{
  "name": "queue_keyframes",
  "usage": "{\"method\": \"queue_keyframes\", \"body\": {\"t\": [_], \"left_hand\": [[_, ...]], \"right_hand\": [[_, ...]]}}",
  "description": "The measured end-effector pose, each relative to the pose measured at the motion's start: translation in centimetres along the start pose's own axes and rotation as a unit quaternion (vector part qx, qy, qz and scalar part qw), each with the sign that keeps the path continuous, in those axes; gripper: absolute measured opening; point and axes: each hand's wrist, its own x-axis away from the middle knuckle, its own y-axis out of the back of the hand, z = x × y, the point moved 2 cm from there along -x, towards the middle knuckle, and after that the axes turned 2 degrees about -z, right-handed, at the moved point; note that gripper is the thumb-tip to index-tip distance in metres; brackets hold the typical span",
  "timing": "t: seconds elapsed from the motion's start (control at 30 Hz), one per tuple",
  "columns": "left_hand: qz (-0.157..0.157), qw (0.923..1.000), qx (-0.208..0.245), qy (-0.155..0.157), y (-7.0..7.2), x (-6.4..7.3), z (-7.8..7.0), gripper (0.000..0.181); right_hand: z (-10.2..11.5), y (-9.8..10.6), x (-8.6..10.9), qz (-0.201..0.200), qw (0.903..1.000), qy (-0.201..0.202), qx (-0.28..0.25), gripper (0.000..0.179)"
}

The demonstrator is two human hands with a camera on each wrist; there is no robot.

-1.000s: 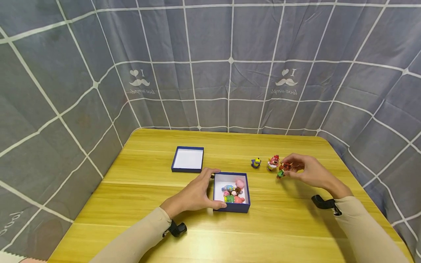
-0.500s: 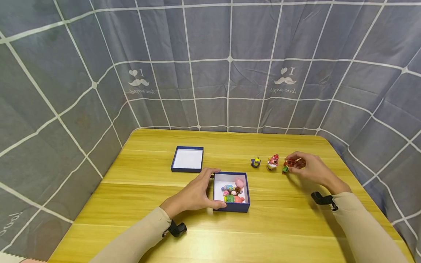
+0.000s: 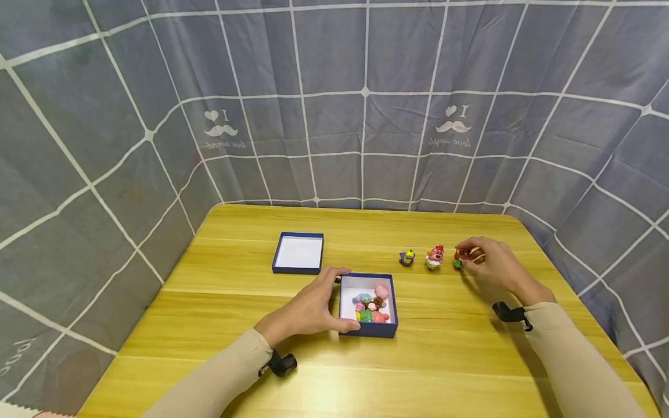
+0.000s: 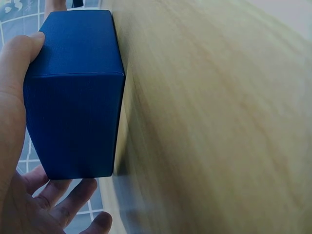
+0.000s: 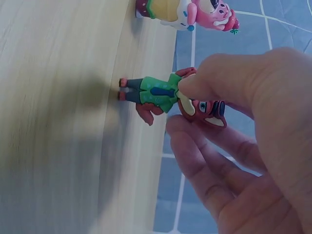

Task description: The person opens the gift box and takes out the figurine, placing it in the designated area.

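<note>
My left hand [image 3: 305, 307] grips an open dark blue box [image 3: 369, 330], thumb on its near wall and fingers behind the far one. Several small toy figurines, pink, blue, green and brown, lie inside on the white bottom [image 3: 351, 285]. At the right, my right hand [image 3: 499, 270] pinches a fox figurine [image 5: 158, 92] by its head between thumb and fingers. The fox wears a green shirt, dark tie and grey trousers. It is upright, its feet close over the tabletop in the right wrist view.
Left of the fox stands a pink bear figurine [image 3: 434, 258] with a red top, then a small yellow-and-blue figurine [image 3: 407, 258]. A shallow blue lid [image 3: 299, 252], white inside, lies behind the box. Grey checked curtain [image 3: 334, 128] surrounds the wooden table [image 3: 230, 255].
My right hand has carried the fox figurine away from me and slightly right, so it is now in line with the other two. The left hand and box have stayed put.
</note>
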Motion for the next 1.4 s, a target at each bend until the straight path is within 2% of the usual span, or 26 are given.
{"method": "queue_keyframes", "body": {"t": [0.37,0.93,1.2,1.3,1.4], "left_hand": [[-0.003,1.0000,0.002,-0.004,0.0,0.0,0.0,0.122],[-0.004,1.0000,0.000,-0.008,-0.1,0.1,0.1,0.122],[-0.002,1.0000,0.000,-0.004,0.0,0.2,0.0,0.122],[-0.002,1.0000,-0.003,-0.006,0.0,0.2,0.0,0.122],[-0.001,1.0000,-0.005,-0.005,0.0,0.1,0.0,0.122]], "right_hand": [[0.0,0.3,0.2,-0.001,0.9997,0.008,0.021,0.034],[0.0,0.3,0.8,0.046,0.9986,-0.019,0.018,0.057],[1.2,0.8,1.0,0.021,0.9968,-0.025,0.073,0.064],[2.3,1.0,1.0,-0.003,0.9951,-0.010,0.099,0.064],[3.8,1.3,1.0,-0.033,0.9923,0.022,0.117,0.063]]}}
